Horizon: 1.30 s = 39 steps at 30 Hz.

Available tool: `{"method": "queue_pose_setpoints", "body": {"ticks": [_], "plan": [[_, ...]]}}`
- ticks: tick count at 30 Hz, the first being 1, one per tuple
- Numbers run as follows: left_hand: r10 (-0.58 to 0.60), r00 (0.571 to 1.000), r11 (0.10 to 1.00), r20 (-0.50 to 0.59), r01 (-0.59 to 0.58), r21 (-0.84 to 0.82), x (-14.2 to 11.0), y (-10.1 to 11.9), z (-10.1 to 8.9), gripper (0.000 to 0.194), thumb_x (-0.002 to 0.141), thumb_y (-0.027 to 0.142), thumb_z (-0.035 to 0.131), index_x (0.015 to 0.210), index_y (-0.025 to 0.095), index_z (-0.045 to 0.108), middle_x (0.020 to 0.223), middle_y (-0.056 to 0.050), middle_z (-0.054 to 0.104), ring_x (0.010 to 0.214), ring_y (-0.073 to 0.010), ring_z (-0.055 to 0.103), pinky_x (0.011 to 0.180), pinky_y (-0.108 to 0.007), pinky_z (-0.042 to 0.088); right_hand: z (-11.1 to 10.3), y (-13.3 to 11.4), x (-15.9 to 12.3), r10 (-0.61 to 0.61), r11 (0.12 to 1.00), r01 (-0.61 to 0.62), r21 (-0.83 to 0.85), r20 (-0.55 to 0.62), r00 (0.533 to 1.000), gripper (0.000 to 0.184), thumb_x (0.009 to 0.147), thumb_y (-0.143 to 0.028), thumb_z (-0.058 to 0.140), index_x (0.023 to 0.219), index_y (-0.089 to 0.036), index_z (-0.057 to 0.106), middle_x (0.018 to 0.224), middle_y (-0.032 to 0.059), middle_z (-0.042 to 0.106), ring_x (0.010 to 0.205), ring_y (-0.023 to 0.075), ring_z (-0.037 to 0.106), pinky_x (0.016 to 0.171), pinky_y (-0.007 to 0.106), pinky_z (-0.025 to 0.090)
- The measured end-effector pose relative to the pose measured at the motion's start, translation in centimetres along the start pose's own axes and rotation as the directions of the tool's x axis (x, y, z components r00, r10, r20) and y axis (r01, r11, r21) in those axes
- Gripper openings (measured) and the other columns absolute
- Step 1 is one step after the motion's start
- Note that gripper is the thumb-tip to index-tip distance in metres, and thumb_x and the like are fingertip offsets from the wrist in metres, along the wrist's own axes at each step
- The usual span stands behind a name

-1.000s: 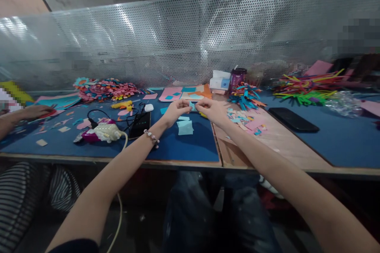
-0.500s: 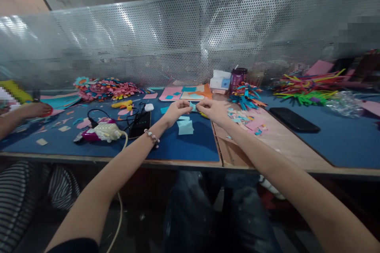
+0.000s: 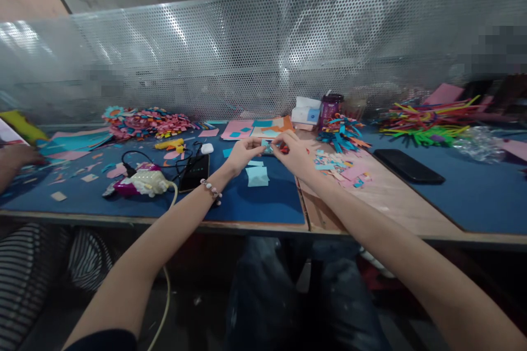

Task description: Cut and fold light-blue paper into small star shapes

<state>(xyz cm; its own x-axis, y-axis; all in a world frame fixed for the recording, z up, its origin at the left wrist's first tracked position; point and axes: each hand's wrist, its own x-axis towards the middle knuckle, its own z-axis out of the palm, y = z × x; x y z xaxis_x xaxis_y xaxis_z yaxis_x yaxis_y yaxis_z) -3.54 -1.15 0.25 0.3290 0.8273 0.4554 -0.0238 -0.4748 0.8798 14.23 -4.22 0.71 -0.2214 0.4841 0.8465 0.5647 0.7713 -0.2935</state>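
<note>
As seen over the middle of the blue worktop (image 3: 272,205), found a light blue piece (image 3: 267,147) pinched between thumb and fingers of the left hand (image 3: 242,156), apparently to steady it. Noted the right hand (image 3: 294,156) just beside it on the right, fingers curled about a small red item (image 3: 285,149); cannot tell its kind. Judged both brought close together for fine control. Observed pale blue sheets (image 3: 257,176) on the near side, likely kept within easy reach. Recorded paper scraps (image 3: 333,164) to the right, presumably pushed aside.
</note>
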Motion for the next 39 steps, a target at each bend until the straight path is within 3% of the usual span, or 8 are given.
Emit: {"method": "queue_pose_setpoints", "body": {"ticks": [6, 18, 31, 39], "plan": [[0.035, 0.999, 0.999, 0.008, -0.035, 0.025, -0.1, 0.1, 0.1, 0.026, 0.071, 0.032, 0.069, 0.087, 0.014, 0.063, 0.069, -0.001, 0.058, 0.064, -0.0097, 0.054, 0.064, -0.025, 0.043, 0.3, 0.0, -0.1, -0.077, 0.984, 0.078, -0.162, 0.017, 0.997, 0.011, 0.086, -0.021, 0.047, 0.086, -0.018, 0.059, 0.089, 0.0079, 0.059, 0.088, 0.0201, 0.055, 0.078, 0.033, 0.045], [0.048, 0.998, 0.997, 0.028, -0.049, 0.056, -0.2, 0.4, 0.2, 0.024, 0.070, 0.033, 0.069, 0.080, 0.013, 0.061, 0.076, -0.003, 0.060, 0.068, -0.0105, 0.054, 0.067, -0.026, 0.044, 0.5, 0.0, -0.2, -0.080, 0.975, 0.082, -0.208, 0.015, 0.997, 0.014, 0.087, -0.022, 0.047, 0.087, -0.017, 0.060, 0.089, 0.0086, 0.059, 0.087, 0.0203, 0.056, 0.077, 0.033, 0.046], [0.068, 0.998, 0.995, 0.005, -0.069, 0.075, -0.3, 0.6, 0.5, 0.026, 0.069, 0.035, 0.070, 0.081, 0.013, 0.061, 0.078, -0.003, 0.062, 0.069, -0.0101, 0.055, 0.071, -0.026, 0.045, 1.0, 0.3, -0.3, -0.094, 0.977, 0.085, -0.196, -0.040, 0.995, 0.010, 0.085, -0.021, 0.049, 0.083, -0.019, 0.059, 0.088, 0.0084, 0.059, 0.086, 0.0218, 0.056, 0.077, 0.035, 0.045], [0.055, 0.998, 0.995, 0.005, -0.055, 0.081, -0.3, 0.2, 0.5, 0.033, 0.066, 0.038, 0.072, 0.082, 0.012, 0.061, 0.077, -0.003, 0.062, 0.069, -0.0106, 0.055, 0.071, -0.027, 0.044, 1.3, 0.0, -0.3, -0.013, 0.996, 0.007, -0.091, -0.067, 0.998, 0.007, 0.078, -0.013, 0.050, 0.077, -0.020, 0.054, 0.083, 0.0058, 0.056, 0.080, 0.0189, 0.054, 0.071, 0.031, 0.045]]}}
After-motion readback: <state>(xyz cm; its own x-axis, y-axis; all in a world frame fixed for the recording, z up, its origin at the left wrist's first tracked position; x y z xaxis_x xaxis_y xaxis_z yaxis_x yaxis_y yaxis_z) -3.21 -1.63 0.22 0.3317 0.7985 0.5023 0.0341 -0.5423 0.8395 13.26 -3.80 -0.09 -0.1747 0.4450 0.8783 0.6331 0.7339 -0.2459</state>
